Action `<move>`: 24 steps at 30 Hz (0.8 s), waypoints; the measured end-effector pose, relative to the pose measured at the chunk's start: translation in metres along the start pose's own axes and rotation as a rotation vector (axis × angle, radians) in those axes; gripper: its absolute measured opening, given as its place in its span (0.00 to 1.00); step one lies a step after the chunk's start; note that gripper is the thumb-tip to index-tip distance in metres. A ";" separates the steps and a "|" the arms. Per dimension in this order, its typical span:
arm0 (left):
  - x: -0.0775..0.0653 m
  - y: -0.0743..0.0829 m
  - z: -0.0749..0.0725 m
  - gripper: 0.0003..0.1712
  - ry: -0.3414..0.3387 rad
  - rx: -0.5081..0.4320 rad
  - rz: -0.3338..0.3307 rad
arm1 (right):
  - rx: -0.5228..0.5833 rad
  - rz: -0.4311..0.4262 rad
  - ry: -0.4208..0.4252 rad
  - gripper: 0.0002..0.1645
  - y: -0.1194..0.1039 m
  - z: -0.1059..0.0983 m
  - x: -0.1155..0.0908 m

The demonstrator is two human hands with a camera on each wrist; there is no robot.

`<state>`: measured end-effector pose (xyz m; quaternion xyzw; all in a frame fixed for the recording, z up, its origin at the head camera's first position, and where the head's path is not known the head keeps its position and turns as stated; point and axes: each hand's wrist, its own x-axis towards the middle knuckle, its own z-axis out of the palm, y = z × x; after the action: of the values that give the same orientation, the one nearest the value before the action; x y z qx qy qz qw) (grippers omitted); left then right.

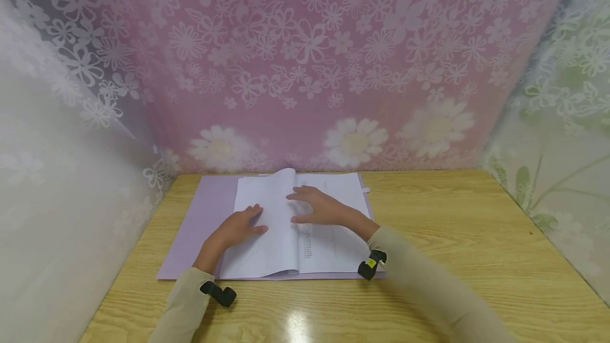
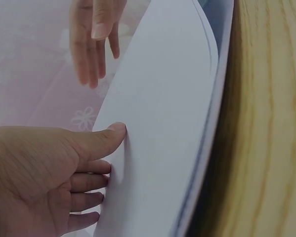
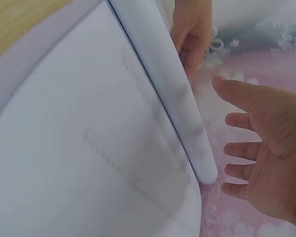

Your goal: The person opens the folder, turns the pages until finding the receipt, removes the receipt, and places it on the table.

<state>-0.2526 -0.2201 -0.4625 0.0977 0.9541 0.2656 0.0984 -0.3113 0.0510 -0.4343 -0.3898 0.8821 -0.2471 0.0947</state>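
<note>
A light purple folder (image 1: 197, 221) lies spread on the table, holding a stack of white paper. The turned-over sheets (image 1: 278, 242) curve up near the middle and cover part of the folder's left side. To their right is a page (image 1: 340, 247) with a narrow column of small print, too small to read. My left hand (image 1: 236, 228) rests on the turned sheets, thumb and fingers spread; the left wrist view shows its thumb against the paper (image 2: 157, 113). Above the printed page, my right hand (image 1: 321, 208) hovers beside the curved fold, fingers extended and holding nothing.
The wooden table (image 1: 443, 216) extends right of the folder and in front of it. Floral curtains (image 1: 305, 68) hang behind and at both sides. A small white tab (image 1: 366, 190) sticks out at the folder's right edge. Each wrist wears a black strap camera (image 1: 371, 264).
</note>
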 end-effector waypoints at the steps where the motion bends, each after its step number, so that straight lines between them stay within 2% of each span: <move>1: 0.000 0.000 -0.001 0.40 -0.003 0.001 0.001 | 0.001 0.021 0.006 0.40 0.004 -0.004 -0.002; 13: -0.002 -0.003 -0.004 0.43 -0.018 0.004 0.017 | 0.039 0.126 0.155 0.41 0.068 -0.043 -0.033; 19: -0.001 -0.004 -0.003 0.44 -0.013 0.040 0.016 | 0.078 0.202 0.208 0.43 0.096 -0.050 -0.049; 24: -0.001 -0.002 -0.002 0.44 -0.006 0.024 0.005 | 0.122 0.273 0.241 0.45 0.114 -0.052 -0.059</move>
<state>-0.2527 -0.2227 -0.4615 0.1019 0.9567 0.2541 0.0994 -0.3630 0.1784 -0.4492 -0.2276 0.9152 -0.3297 0.0444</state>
